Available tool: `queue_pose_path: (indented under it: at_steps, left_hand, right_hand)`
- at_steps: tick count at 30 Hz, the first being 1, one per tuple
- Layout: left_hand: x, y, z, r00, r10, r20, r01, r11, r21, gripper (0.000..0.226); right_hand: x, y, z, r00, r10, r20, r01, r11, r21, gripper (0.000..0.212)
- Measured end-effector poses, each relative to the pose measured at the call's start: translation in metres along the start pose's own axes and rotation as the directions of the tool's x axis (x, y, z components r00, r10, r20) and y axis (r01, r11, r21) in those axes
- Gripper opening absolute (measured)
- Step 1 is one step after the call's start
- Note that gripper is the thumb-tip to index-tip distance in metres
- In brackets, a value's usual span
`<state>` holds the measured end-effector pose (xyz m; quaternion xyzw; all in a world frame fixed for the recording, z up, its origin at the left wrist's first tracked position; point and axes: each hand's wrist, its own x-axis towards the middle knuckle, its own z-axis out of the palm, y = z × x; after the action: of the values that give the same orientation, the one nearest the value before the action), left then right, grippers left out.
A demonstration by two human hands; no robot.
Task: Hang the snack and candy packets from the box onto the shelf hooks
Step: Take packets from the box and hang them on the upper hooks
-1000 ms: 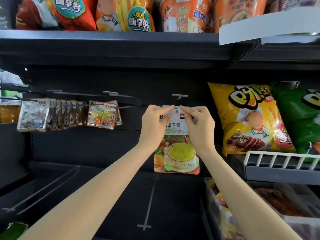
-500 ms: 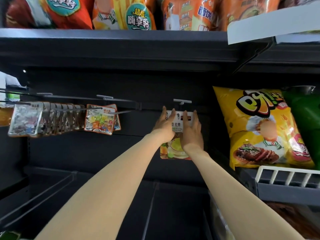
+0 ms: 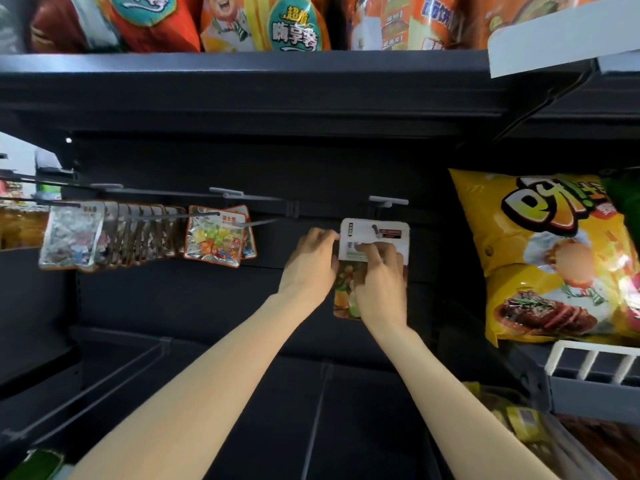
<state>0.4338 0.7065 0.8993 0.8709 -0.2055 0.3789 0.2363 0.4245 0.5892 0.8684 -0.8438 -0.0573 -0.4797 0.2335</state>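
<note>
White-topped candy packet (image 3: 375, 233) on the hook (image 3: 388, 201), pinched in both my left hand (image 3: 310, 263) and right hand (image 3: 381, 285), its label unreadable.

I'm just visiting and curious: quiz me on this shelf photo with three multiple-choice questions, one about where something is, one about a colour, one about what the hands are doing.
1. Where does the big chip bag sit relative to the white-topped candy packet?
A. To its right
B. To its left
C. Directly below it

2. What is the chip bag's main colour?
A. Blue
B. Yellow
C. Black

3. What are the left hand and right hand doing?
A. Hanging empty at the sides
B. Both holding the candy packet
C. Both resting on the chip bag

Answers: 1 A, the bag stands at the photo's right side. 2 B, its front is mostly yellow. 3 B, fingers of both curl on the packet under the hook.
</note>
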Motion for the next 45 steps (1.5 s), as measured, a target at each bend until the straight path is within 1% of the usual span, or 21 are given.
queue_pose_path:
  at_steps: [2, 5, 7, 10, 13, 16, 18, 20, 23, 26, 28, 29, 31, 33, 35, 36, 39, 41, 42, 43, 45]
  left_hand:
    - [-0.020, -0.017, -0.021, 0.997, 0.007, -0.072, -0.006, 1.000, 0.008, 0.032]
    - [-0.056, -0.052, -0.058, 0.986, 0.006, -0.168, 0.007, 0.997, 0.077, 0.024]
    - [-0.085, -0.082, -0.084, 0.981, -0.058, -0.187, 0.080, 0.990, 0.113, 0.020]
    - [-0.132, -0.136, -0.124, 0.971, -0.168, -0.173, 0.197, 0.966, 0.167, 0.018]
    - [-0.185, -0.195, -0.168, 0.926, -0.324, -0.191, 0.352, 0.927, 0.131, 0.016]
    - [-0.244, -0.268, -0.213, 0.856, -0.473, -0.208, 0.499, 0.861, 0.100, 0.016]
    - [-0.285, -0.320, -0.244, 0.793, -0.577, -0.196, 0.597, 0.800, 0.062, 0.014]
    - [-0.329, -0.367, -0.275, 0.714, -0.680, -0.163, 0.696, 0.715, 0.064, 0.014]
    - [-0.395, -0.424, -0.316, 0.610, -0.775, -0.165, 0.792, 0.602, 0.096, 0.013]
    - [-0.456, -0.470, -0.351, 0.458, -0.873, -0.166, 0.886, 0.433, 0.165, 0.016]
    - [-0.489, -0.498, -0.371, 0.356, -0.920, -0.166, 0.924, 0.320, 0.210, 0.017]
    - [-0.504, -0.509, -0.380, 0.310, -0.937, -0.162, 0.936, 0.270, 0.227, 0.017]
    - [-0.533, -0.534, -0.395, 0.253, -0.954, -0.160, 0.941, 0.204, 0.272, 0.019]
    - [-0.559, -0.556, -0.403, 0.230, -0.962, -0.148, 0.927, 0.170, 0.334, 0.024]
    - [-0.580, -0.579, -0.407, 0.203, -0.970, -0.131, 0.893, 0.129, 0.432, 0.022]
    - [-0.587, -0.587, -0.407, 0.192, -0.975, -0.111, 0.864, 0.114, 0.491, 0.028]
    - [-0.601, -0.610, -0.412, 0.148, -0.988, -0.054, 0.748, 0.076, 0.659, 0.056]
    - [-0.611, -0.624, -0.415, 0.108, -0.994, 0.015, 0.681, 0.085, 0.727, 0.075]
    - [-0.616, -0.630, -0.416, 0.092, -0.994, 0.050, 0.659, 0.099, 0.745, 0.083]
    - [-0.619, -0.634, -0.418, 0.086, -0.993, 0.080, 0.642, 0.117, 0.758, 0.090]
    - [-0.622, -0.639, -0.420, 0.099, -0.989, 0.112, 0.634, 0.149, 0.759, 0.097]
  right_hand:
    - [-0.008, -0.021, 0.003, 0.998, -0.020, 0.065, 0.013, 0.995, 0.103, 0.041]
    - [-0.024, -0.065, 0.017, 0.984, -0.141, 0.109, 0.107, 0.957, 0.271, 0.026]
    - [-0.041, -0.099, 0.032, 0.966, -0.206, 0.154, 0.142, 0.926, 0.349, 0.023]
    - [-0.069, -0.160, 0.059, 0.930, -0.269, 0.249, 0.128, 0.874, 0.468, 0.021]
    - [-0.103, -0.229, 0.096, 0.872, -0.341, 0.351, 0.113, 0.839, 0.533, 0.022]
    - [-0.148, -0.303, 0.139, 0.789, -0.409, 0.458, 0.097, 0.819, 0.566, 0.023]
    - [-0.182, -0.354, 0.170, 0.724, -0.436, 0.535, 0.070, 0.817, 0.572, 0.024]
    - [-0.218, -0.404, 0.201, 0.639, -0.464, 0.614, 0.044, 0.818, 0.573, 0.025]
    - [-0.272, -0.471, 0.247, 0.507, -0.496, 0.705, 0.028, 0.826, 0.562, 0.027]
    - [-0.321, -0.531, 0.287, 0.386, -0.524, 0.759, 0.025, 0.828, 0.560, 0.027]
    - [-0.350, -0.565, 0.311, 0.308, -0.546, 0.779, 0.021, 0.823, 0.568, 0.025]
    - [-0.363, -0.580, 0.323, 0.272, -0.562, 0.781, 0.025, 0.816, 0.578, 0.025]
    - [-0.386, -0.607, 0.345, 0.203, -0.589, 0.782, 0.042, 0.803, 0.594, 0.029]
    - [-0.405, -0.629, 0.367, 0.127, -0.613, 0.780, 0.068, 0.790, 0.610, 0.031]
    - [-0.420, -0.649, 0.395, 0.060, -0.611, 0.789, 0.095, 0.790, 0.605, 0.032]
    - [-0.425, -0.654, 0.408, 0.032, -0.603, 0.797, 0.098, 0.796, 0.598, 0.034]
    - [-0.439, -0.672, 0.444, -0.070, -0.581, 0.811, 0.113, 0.803, 0.585, 0.041]
    - [-0.449, -0.683, 0.464, -0.131, -0.555, 0.822, 0.103, 0.817, 0.568, 0.050]
    - [-0.455, -0.688, 0.472, -0.161, -0.554, 0.817, 0.090, 0.816, 0.571, 0.057]
    - [-0.460, -0.693, 0.478, -0.194, -0.565, 0.802, 0.075, 0.807, 0.586, 0.067]
    - [-0.471, -0.701, 0.486, -0.278, -0.604, 0.747, 0.043, 0.769, 0.638, 0.084]
